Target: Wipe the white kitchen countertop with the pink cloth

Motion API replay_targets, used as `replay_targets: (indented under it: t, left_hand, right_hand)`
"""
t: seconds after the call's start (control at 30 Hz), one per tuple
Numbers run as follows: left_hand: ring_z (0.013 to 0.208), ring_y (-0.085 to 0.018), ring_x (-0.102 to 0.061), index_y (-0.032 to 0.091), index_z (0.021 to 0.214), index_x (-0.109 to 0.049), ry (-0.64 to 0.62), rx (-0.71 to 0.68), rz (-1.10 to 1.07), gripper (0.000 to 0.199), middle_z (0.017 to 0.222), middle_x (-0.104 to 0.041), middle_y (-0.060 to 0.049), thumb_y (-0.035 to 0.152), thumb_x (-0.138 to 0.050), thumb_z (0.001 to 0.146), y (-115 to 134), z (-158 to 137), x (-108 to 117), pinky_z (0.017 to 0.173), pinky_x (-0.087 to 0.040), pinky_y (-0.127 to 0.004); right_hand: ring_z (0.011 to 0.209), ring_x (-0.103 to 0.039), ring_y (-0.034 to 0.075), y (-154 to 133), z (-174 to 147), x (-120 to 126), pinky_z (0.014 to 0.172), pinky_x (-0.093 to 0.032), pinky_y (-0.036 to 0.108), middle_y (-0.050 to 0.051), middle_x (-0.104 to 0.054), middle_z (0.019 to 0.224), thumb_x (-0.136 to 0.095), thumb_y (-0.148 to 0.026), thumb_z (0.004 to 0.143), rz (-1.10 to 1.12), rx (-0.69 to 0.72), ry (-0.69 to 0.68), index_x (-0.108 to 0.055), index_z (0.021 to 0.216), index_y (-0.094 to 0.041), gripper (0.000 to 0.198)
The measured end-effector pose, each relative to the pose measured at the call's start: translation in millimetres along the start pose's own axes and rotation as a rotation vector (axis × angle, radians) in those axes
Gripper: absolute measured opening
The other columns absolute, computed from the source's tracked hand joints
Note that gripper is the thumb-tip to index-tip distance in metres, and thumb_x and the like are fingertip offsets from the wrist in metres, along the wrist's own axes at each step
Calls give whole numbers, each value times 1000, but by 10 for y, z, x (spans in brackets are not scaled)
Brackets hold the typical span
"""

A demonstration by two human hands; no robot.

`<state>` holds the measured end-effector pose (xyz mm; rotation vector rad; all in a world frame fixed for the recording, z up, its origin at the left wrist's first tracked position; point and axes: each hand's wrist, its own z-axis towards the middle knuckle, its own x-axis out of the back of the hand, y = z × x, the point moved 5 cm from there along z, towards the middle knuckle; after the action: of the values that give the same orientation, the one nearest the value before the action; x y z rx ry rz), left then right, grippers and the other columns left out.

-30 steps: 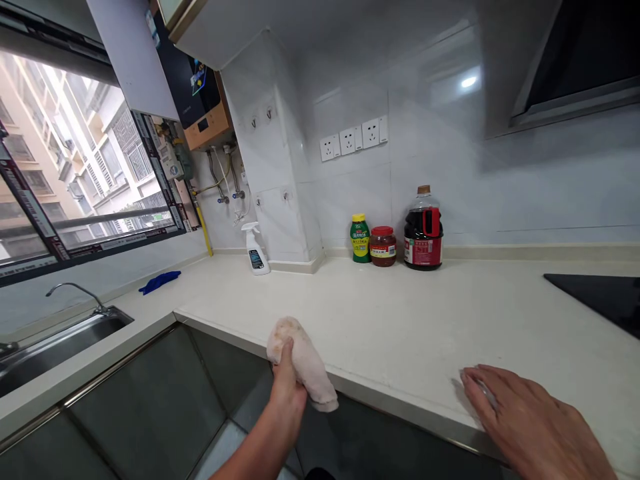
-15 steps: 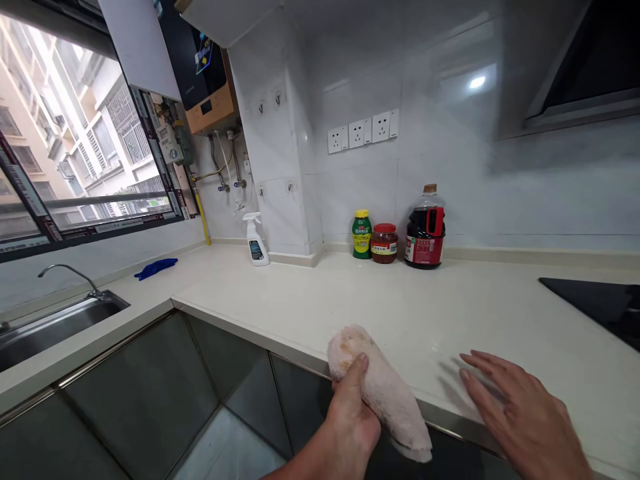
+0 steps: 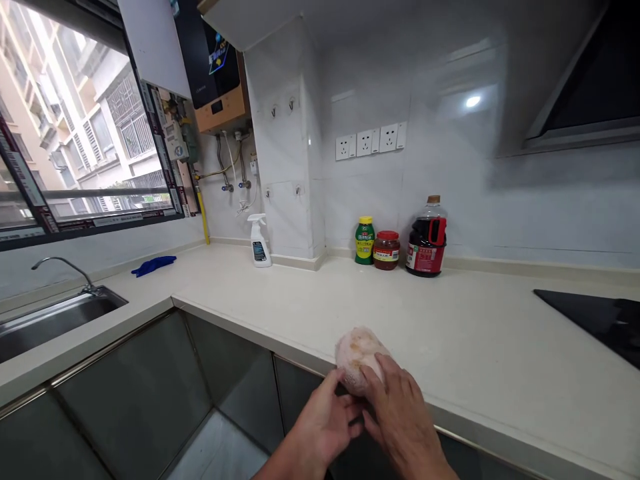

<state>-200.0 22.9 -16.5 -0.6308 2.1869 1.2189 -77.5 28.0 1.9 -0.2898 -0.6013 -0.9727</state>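
Note:
A pale pink cleaning cloth with brownish stains is bunched up at the counter's front edge. My right hand lies over its near side, fingers curled round it. From the left, my left hand touches the cloth's lower edge with the thumb, its other fingers bent beneath. Much of the cloth is hidden behind my right hand, and its underside does not show.
Against the back wall stand a green bottle, a red-lidded jar and a large dark sauce jug. Further left are a white spray bottle, a blue cloth and a sink. A black cooktop lies at right.
My right hand has moved left from above the counter onto the cloth. My left hand has shifted its grip to the cloth's lower edge, and the cloth's long tail no longer shows.

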Motion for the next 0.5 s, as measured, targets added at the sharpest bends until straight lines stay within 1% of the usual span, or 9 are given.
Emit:
replay_targets:
  t: [0.03,0.07,0.1,0.17,0.23,0.3,0.37,0.4,0.5]
  left_hand:
    - [81,-18,-65,18,113,-61,52,-28,82,43,99,-69,-7,48,-66,82,31,-37,130,71,-44,-28]
    - [85,-18,-65,19,116,-58,127,-104,161,47,104,-68,-7,48,-67,81,96,-76,260,72,-43,-28]
    - [89,-18,-64,21,119,-56,211,-233,238,49,109,-66,-7,47,-68,79,202,-122,373,74,-43,-28]
    - [100,-19,-62,22,121,-54,351,-606,390,48,117,-63,-8,43,-67,80,506,-246,498,81,-44,-30]
    - [110,-21,-58,23,118,-55,408,-993,597,39,120,-61,-8,39,-62,84,834,-368,456,91,-43,-33]
    - [112,-22,-56,23,113,-58,421,-1264,872,29,117,-62,-8,34,-59,86,1110,-392,307,98,-42,-38]
    - [111,-23,-56,23,108,-61,426,-1400,1181,22,111,-63,-6,24,-57,86,1323,-289,126,100,-41,-41]
    - [110,-23,-56,23,105,-63,441,-1416,1332,21,109,-64,-6,20,-58,85,1406,-199,48,99,-41,-41]
    - [109,-24,-56,22,101,-67,520,-1328,1664,19,107,-65,-7,16,-59,85,1578,111,-89,95,-42,-41]
  right_hand:
    - [121,-48,41,-25,39,-1,93,-48,57,22,-43,139,-67,-9,66,-39,-13,15,-48,128,-16,65]
    - [119,-49,41,-55,84,-8,91,-49,55,22,-45,137,-71,-8,65,-67,-25,22,-49,126,-17,65]
    - [117,-50,40,-88,134,-23,88,-50,53,21,-47,135,-74,-7,63,-88,-34,21,-50,124,-18,66]
    - [114,-52,39,-159,237,-70,84,-50,49,19,-50,132,-78,-7,63,-126,-37,6,-51,123,-20,67]
    - [112,-53,37,-224,322,-126,83,-50,47,18,-52,131,-80,-8,67,-153,-12,-4,-52,124,-21,65]
    - [113,-53,37,-262,371,-169,84,-49,47,17,-53,130,-79,-11,73,-163,21,12,-53,125,-22,60]
    - [116,-52,37,-262,375,-188,85,-49,46,16,-54,131,-77,-12,77,-170,50,40,-52,126,-23,57]
    - [116,-52,36,-249,361,-186,84,-48,45,15,-54,131,-76,-12,78,-176,65,56,-52,128,-23,57]
    - [112,-55,34,-171,274,-131,82,-47,43,13,-55,132,-72,-9,81,-188,109,92,-50,132,-26,58]
